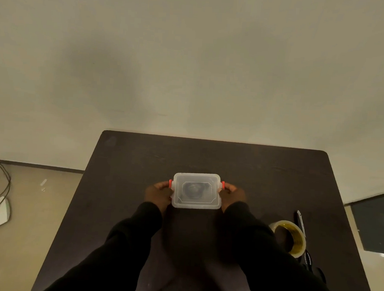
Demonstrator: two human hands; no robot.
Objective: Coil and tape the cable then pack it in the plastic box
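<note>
A: Table, dark, with what on it?

B: The plastic box, lidded, lying centred with its long axis left to right. A dark coil, likely the cable, shows through the lid.

A: And the hands?

B: The left hand and right hand each clasp a short end at the red latches, equally near.
</note>
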